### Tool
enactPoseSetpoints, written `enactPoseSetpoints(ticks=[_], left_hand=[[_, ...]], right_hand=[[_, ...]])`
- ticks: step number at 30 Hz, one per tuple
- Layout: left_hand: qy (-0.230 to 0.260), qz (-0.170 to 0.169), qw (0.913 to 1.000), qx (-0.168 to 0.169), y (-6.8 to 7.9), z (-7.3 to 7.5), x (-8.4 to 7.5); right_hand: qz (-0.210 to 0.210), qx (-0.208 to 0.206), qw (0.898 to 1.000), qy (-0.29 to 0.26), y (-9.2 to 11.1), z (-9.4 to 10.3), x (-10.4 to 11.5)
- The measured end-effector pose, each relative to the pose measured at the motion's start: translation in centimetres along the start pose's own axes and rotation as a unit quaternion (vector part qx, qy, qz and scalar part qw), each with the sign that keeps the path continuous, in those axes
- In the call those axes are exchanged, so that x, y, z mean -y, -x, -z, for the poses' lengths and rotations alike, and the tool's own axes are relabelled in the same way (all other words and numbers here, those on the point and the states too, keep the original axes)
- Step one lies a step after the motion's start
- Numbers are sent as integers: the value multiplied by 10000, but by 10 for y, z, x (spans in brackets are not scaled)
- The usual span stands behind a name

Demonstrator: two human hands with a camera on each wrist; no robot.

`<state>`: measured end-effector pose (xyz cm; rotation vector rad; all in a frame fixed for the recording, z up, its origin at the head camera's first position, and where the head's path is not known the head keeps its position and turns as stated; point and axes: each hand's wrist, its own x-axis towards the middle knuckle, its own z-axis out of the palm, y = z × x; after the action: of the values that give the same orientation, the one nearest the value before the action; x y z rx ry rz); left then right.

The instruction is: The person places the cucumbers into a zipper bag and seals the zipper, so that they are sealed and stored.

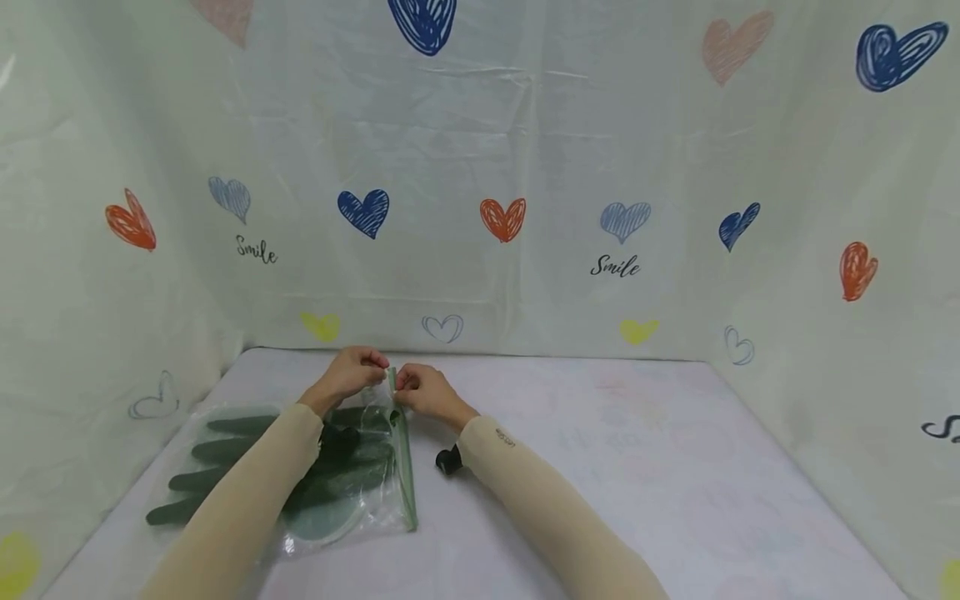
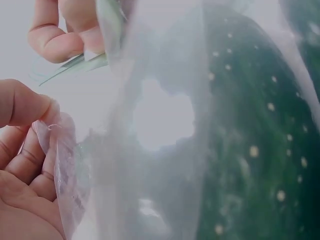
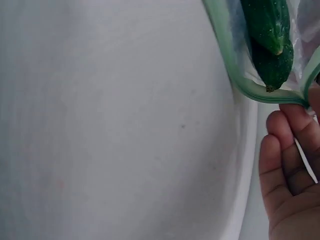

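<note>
A clear zip bag with a green closure strip (image 1: 405, 475) lies on the left of the table. Several dark green cucumbers (image 1: 186, 482) are inside it, side by side; pale specks dot the skin of one cucumber (image 2: 255, 150) in the left wrist view. At the bag's far corner my left hand (image 1: 347, 377) pinches the clear film between thumb and fingers. Close beside it, my right hand (image 1: 433, 392) pinches the strip near its far end. The right wrist view shows the strip (image 3: 265, 95) curving outward, with cucumber tips behind it.
The white table (image 1: 615, 475) extends to the right of the bag. Behind it hangs a pale curtain (image 1: 555, 283) printed with hearts and "Smile". A black device (image 1: 448, 460) sits under my right wrist, and another (image 1: 339, 443) under my left.
</note>
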<state>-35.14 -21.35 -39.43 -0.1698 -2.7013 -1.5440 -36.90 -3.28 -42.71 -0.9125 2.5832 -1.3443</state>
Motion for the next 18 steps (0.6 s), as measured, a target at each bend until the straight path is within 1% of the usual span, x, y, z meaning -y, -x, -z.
enactPoseSetpoints(ticks=[5, 8, 13, 18], left_hand=[[-59, -10, 10000, -47, -1, 0, -4], [-121, -5, 9998, -137, -2, 1, -3], [-208, -7, 9993, -315, -4, 2, -3], [-233, -55, 9992, -328, -1, 3, -7]], right_hand=[[-198, 311, 9993, -91, 5, 4, 1], [-295, 471, 9983, -198, 7, 4, 0], [-362, 579, 9976, -122, 10, 4, 0], [-391, 650, 9971, 42, 14, 4, 2]])
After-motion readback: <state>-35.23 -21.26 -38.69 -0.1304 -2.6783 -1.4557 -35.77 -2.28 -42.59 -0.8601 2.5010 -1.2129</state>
